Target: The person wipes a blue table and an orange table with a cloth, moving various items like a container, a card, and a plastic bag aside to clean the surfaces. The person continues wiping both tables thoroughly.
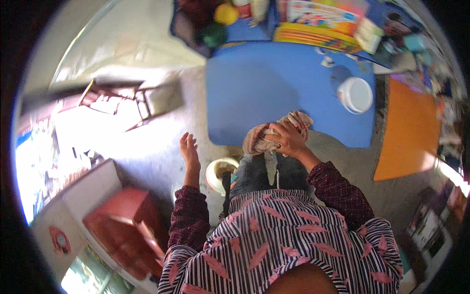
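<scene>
My right hand [288,139] grips a bunched beige and reddish cloth [257,140] at the near edge of a blue tabletop [249,84]. Part of the cloth sticks out beyond my fingers, over the table's rim. Off to the left, my left hand [189,149] is raised in the air with nothing in it, its fingers loosely apart. Below and to the right of that hand, a pale bucket [221,172] stands on the floor beside my leg; its inside is partly hidden. A white tub [355,95] rests on the right part of the blue tabletop.
Colourful boxes [319,27] and other items line the table's far side. An orange tabletop [409,128] stands to the right. A red cabinet [125,228] is at lower left, and a wooden chair [141,104] stands in bright light at left.
</scene>
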Demonstrator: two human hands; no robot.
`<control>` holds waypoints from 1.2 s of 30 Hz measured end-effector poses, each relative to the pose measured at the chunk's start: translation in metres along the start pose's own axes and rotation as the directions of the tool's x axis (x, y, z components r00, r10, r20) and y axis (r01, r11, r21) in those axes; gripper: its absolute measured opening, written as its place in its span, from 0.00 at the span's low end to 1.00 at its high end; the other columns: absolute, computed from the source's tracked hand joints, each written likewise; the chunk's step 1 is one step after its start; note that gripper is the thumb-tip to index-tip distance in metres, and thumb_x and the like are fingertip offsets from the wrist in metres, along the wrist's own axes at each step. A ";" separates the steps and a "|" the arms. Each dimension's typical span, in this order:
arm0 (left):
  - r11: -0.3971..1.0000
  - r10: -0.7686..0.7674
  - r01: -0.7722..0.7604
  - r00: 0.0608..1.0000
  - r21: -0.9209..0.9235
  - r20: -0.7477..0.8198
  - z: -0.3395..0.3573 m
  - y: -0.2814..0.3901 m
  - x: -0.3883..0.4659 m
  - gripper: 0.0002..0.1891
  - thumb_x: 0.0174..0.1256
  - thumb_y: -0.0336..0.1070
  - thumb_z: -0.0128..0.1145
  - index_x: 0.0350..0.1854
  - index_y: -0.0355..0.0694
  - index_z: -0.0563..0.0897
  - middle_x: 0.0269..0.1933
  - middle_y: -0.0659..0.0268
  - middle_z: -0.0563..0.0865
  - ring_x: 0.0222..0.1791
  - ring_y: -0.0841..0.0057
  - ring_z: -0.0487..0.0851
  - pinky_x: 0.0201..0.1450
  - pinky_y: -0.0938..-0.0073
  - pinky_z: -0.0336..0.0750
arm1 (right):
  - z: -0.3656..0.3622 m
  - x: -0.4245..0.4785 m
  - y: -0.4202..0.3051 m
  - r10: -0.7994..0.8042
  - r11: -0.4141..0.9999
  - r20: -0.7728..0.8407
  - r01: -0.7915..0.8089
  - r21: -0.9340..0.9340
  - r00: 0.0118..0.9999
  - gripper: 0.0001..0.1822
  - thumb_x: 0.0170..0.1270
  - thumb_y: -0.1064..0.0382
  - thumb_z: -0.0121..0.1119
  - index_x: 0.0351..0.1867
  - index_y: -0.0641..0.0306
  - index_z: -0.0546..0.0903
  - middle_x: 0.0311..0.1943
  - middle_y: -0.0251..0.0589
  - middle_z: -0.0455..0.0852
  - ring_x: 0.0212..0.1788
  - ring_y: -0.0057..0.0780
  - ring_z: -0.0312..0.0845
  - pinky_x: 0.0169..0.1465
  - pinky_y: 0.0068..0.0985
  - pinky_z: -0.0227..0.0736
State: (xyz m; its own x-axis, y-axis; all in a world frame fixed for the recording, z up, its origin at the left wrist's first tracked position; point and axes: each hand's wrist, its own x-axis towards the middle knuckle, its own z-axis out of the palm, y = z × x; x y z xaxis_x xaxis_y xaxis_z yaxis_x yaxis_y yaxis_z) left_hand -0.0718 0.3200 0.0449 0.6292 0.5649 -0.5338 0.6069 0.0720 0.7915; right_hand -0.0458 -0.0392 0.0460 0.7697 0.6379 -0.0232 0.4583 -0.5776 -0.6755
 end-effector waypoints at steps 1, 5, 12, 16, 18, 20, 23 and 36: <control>0.985 0.103 -0.101 0.995 0.139 -0.011 0.012 0.004 0.003 0.17 0.65 0.37 0.53 0.54 0.36 0.73 0.47 0.63 0.81 0.44 0.76 0.79 0.44 0.78 0.73 | -0.009 -0.017 0.011 0.097 0.995 -0.032 -0.097 -0.022 0.995 0.25 0.41 0.61 0.70 0.47 0.50 0.81 0.57 0.38 0.71 0.58 0.39 0.67 0.59 0.38 0.64; 0.849 0.425 -0.508 0.819 0.143 0.386 0.105 0.019 0.006 0.11 0.64 0.27 0.52 0.48 0.38 0.78 0.42 0.62 0.83 0.41 0.75 0.82 0.43 0.75 0.76 | -0.053 -0.086 0.045 0.431 0.890 -0.161 -0.448 -0.085 0.888 0.26 0.42 0.62 0.69 0.49 0.51 0.80 0.59 0.40 0.70 0.59 0.42 0.66 0.60 0.38 0.63; 0.012 0.453 -0.998 0.059 0.060 0.889 0.313 0.079 -0.072 0.24 0.61 0.35 0.53 0.61 0.41 0.69 0.65 0.59 0.66 0.67 0.58 0.60 0.67 0.57 0.58 | -0.100 -0.192 0.055 0.782 0.623 -0.349 -0.617 0.482 0.517 0.30 0.46 0.60 0.70 0.53 0.62 0.77 0.50 0.48 0.76 0.49 0.37 0.74 0.48 0.34 0.72; -0.235 0.385 -0.972 -0.088 0.005 0.919 0.395 0.078 -0.081 0.30 0.64 0.46 0.52 0.66 0.38 0.62 0.70 0.57 0.60 0.71 0.60 0.54 0.69 0.52 0.51 | -0.126 -0.239 0.033 0.882 0.373 -0.181 -0.410 0.832 0.435 0.24 0.53 0.65 0.66 0.52 0.70 0.76 0.46 0.42 0.78 0.45 0.27 0.76 0.43 0.25 0.75; -0.311 0.280 -0.950 -0.067 0.025 0.958 0.412 0.085 -0.069 0.33 0.65 0.49 0.49 0.68 0.39 0.59 0.71 0.58 0.59 0.72 0.61 0.52 0.71 0.51 0.47 | -0.140 -0.249 0.029 0.889 0.280 -0.119 -0.319 0.905 0.442 0.22 0.54 0.67 0.64 0.52 0.70 0.77 0.45 0.40 0.79 0.44 0.26 0.76 0.43 0.24 0.75; -0.277 0.294 -0.942 0.105 0.190 0.950 0.422 0.100 -0.054 0.34 0.65 0.52 0.48 0.68 0.37 0.58 0.71 0.57 0.59 0.72 0.61 0.52 0.71 0.51 0.46 | -0.155 -0.259 0.026 0.884 0.218 -0.084 -0.246 0.945 0.459 0.21 0.55 0.68 0.64 0.52 0.69 0.77 0.45 0.38 0.80 0.43 0.24 0.77 0.43 0.24 0.75; -0.279 0.367 -0.891 0.246 0.359 0.897 0.415 0.126 -0.024 0.36 0.64 0.54 0.48 0.69 0.37 0.58 0.70 0.55 0.59 0.72 0.60 0.52 0.70 0.50 0.46 | -0.171 -0.265 0.033 0.876 0.174 -0.064 -0.190 0.966 0.478 0.22 0.55 0.67 0.65 0.53 0.69 0.77 0.44 0.37 0.82 0.42 0.21 0.77 0.43 0.23 0.75; 0.090 0.334 -0.982 0.187 0.166 0.924 0.425 0.111 -0.200 0.53 0.43 0.52 0.71 0.70 0.42 0.52 0.70 0.51 0.52 0.69 0.45 0.50 0.67 0.49 0.55 | -0.170 -0.228 0.089 0.982 0.113 -0.115 0.024 0.993 0.147 0.25 0.54 0.61 0.65 0.53 0.69 0.75 0.44 0.41 0.82 0.44 0.29 0.78 0.46 0.30 0.73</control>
State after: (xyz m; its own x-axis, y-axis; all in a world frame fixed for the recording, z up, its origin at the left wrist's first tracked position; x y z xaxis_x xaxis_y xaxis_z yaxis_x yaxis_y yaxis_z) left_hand 0.0756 -0.1342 0.1129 0.7691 -0.6295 -0.1102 -0.4825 -0.6850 0.5459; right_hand -0.1049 -0.3233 0.1164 0.6147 -0.5322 -0.5822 -0.3711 0.4562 -0.8088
